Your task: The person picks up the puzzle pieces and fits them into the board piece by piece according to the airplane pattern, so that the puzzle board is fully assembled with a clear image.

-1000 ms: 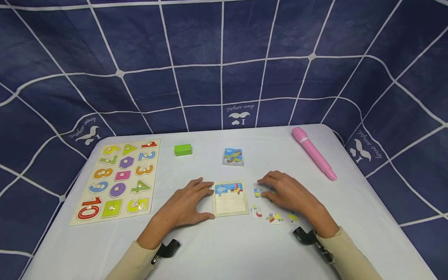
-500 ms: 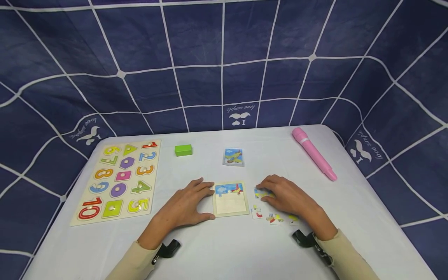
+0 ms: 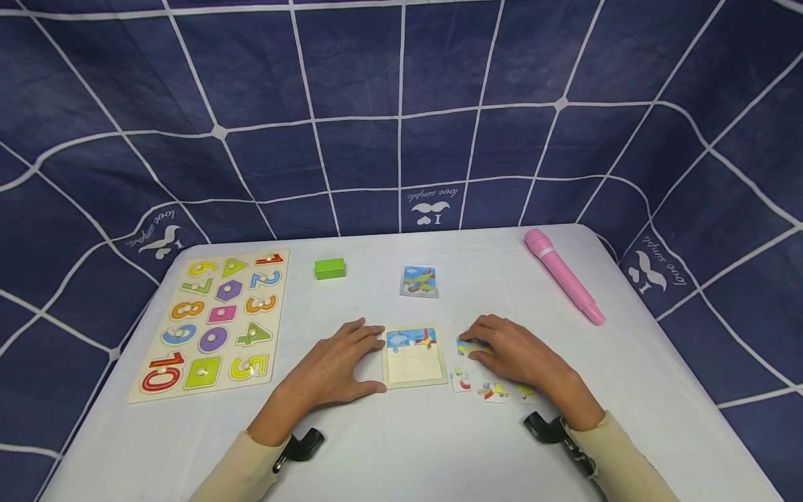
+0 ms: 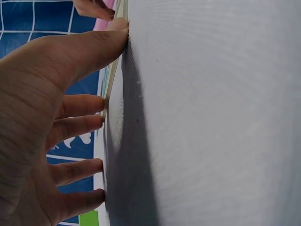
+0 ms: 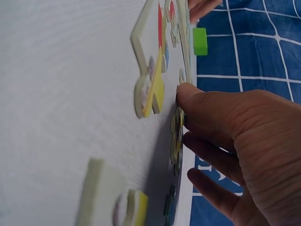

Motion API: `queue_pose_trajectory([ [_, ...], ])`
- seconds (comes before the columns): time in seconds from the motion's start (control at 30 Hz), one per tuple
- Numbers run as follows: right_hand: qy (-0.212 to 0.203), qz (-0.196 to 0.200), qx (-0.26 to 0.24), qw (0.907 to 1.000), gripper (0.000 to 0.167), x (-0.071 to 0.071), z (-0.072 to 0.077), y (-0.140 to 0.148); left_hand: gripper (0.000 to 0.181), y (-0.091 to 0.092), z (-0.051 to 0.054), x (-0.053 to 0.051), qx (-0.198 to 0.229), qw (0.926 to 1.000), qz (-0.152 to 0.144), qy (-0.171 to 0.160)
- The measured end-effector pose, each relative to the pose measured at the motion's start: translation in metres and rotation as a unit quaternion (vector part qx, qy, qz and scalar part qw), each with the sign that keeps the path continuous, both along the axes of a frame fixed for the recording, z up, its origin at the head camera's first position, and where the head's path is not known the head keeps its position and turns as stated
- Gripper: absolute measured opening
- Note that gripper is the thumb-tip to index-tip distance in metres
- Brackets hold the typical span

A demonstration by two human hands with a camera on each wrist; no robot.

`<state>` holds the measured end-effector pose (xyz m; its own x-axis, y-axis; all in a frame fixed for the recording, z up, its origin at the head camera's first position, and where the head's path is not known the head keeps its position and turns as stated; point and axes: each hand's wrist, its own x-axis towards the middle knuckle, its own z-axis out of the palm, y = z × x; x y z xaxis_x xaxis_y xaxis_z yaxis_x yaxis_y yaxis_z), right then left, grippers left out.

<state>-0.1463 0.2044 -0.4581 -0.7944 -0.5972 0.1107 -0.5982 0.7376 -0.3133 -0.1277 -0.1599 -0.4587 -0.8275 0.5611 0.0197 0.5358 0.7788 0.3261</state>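
A small wooden puzzle tray (image 3: 415,383) lies mid-table, with sky and red-tail pieces (image 3: 410,339) along its far side. My left hand (image 3: 329,366) rests at its left edge, thumb and fingers extended; in the left wrist view, the left hand's (image 4: 28,113) thumb and some fingertips touch the tray's edge. To the tray's right, my right hand (image 3: 517,352) pinches a blue-and-yellow puzzle piece (image 3: 470,347) lying on the table. The right wrist view shows the right hand (image 5: 258,136) with its thumb tip on that piece. Several loose pieces (image 3: 492,392) lie nearer me.
A number-and-shape board (image 3: 219,335) lies at the left. Farther back are a green block (image 3: 330,268) and a small airplane picture (image 3: 419,280). A pink microphone-shaped toy (image 3: 564,275) lies at the right. Behind the table (image 3: 389,446) hangs a blue checked cloth (image 3: 351,153).
My right hand has moved slightly toward me, and its fingers have closed in on the blue-and-yellow piece. The left hand stays on the tray's edge.
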Motion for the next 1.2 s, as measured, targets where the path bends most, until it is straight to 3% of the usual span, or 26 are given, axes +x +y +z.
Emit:
queue_pose_trajectory([
  [0.6, -0.007, -0.005, 0.004, 1.0, 0.04, 0.0, 0.003, -0.001, 0.075, 0.001, -0.002, 0.001, 0.002, 1.0, -0.002, 0.0],
  [1.2, -0.005, 0.019, -0.001, 0.9998, 0.038, -0.005, 0.011, -0.017, 0.074, 0.0, 0.0, 0.0, -0.002, 1.0, -0.001, -0.002],
])
